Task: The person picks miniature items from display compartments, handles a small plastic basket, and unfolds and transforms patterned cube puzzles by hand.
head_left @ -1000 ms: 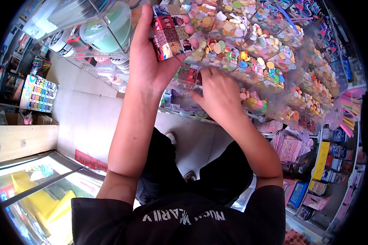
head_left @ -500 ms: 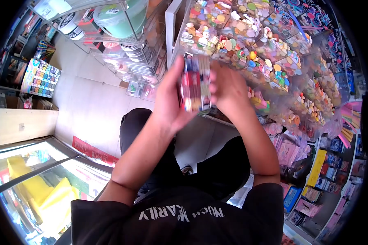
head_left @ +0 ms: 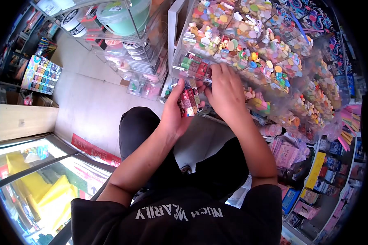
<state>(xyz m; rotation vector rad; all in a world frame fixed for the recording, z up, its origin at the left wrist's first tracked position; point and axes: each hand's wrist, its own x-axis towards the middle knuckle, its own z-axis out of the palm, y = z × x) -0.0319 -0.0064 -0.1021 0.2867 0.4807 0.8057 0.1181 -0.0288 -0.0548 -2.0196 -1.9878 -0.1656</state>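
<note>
Lighting: bright; display case (head_left: 37, 168) glaring, floor (head_left: 92, 94) washed pale, trousers (head_left: 139, 132) near-black. Edges: fisheye-curved, black-rimmed.

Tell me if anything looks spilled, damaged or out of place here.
I see no clear spill or damage. The patterned stack in the left hand looks intact. The one untidy thing is the yellow sheet by the glass case frame at lower left: it looks creased and slanted.

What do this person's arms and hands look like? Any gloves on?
No gloves: the left hand and right hand are bare. Short black sleeves leave both forearms uncovered. The black shirt has chunky white lettering.
</note>
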